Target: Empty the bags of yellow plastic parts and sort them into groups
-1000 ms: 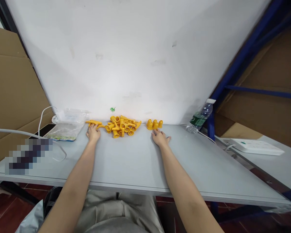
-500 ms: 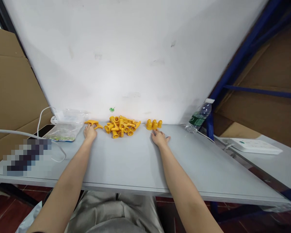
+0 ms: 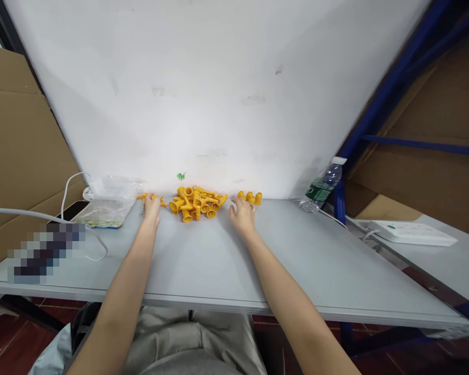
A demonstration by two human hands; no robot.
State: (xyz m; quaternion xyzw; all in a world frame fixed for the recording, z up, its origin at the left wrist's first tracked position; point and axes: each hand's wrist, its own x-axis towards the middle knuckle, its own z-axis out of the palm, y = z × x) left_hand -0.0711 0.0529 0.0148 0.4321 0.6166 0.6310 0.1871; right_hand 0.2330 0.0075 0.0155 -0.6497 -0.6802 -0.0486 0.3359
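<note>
My left hand (image 3: 152, 208) is at the back left of the table, over yellow T-shaped plastic handles (image 3: 142, 196) that show on both sides of it. Its fingertips are hidden, so a grip cannot be made out. Small shiny bits (image 3: 142, 212) lie just left of this hand, too tiny to name. Between the hands sits a heap of yellow plastic pieces (image 3: 197, 203) with flared cup ends and stems. My right hand (image 3: 243, 214) is right of the heap, fingers spread and holding nothing visible. Just behind it stand three yellow plastic caps (image 3: 250, 198), partly covered by its fingers.
A white panel (image 3: 219, 104) rises behind the grey table (image 3: 203, 271). Left are a clear plastic bag (image 3: 101, 208), a white cable (image 3: 35, 212) and cardboard (image 3: 19, 156). Right, a plastic bottle (image 3: 321, 186) leans near a blue frame (image 3: 338, 203); a power strip (image 3: 412, 233) lies beyond.
My left hand has shifted right across the handles, uncovering the small shiny bits. My right hand has moved left from the caps towards the heap, its fingers spreading. The heap looks unchanged.
</note>
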